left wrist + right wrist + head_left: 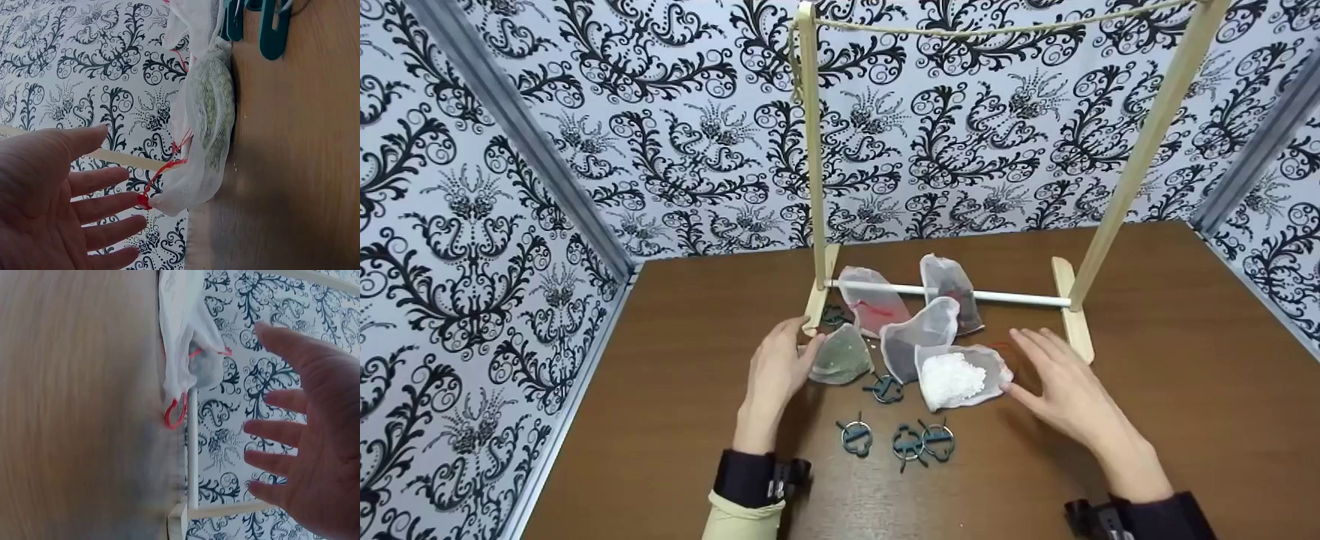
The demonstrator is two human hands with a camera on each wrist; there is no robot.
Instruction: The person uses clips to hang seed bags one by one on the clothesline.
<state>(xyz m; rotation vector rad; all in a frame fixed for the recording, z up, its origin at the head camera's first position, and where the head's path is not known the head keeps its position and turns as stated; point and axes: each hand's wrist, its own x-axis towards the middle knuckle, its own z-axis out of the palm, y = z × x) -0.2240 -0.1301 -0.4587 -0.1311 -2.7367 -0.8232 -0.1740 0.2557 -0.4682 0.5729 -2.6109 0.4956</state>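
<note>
Several sheer mesh bags lie grouped on the table. My left hand (776, 364), fingers extended, is beside the bag with green contents (842, 356); in the left wrist view its fingertips come close to that bag's red drawstring (147, 197), and contact is unclear. On the other side my right hand (1069, 390) spreads its fingers near the bag of white grains (956, 381), holding nothing. In the right wrist view a red loop (175, 413) hangs off a bag's end. Between and behind lie a grey-filled bag (915, 341), a dark-filled bag (960, 300) and a bag with red string showing (870, 289).
A wooden frame (814, 150) with a rope (960, 32) across its top and a white lower bar (1020, 298) stands behind the bags. Several dark green clips with metal rings (856, 437) lie on the brown table (682, 420). Patterned walls enclose it.
</note>
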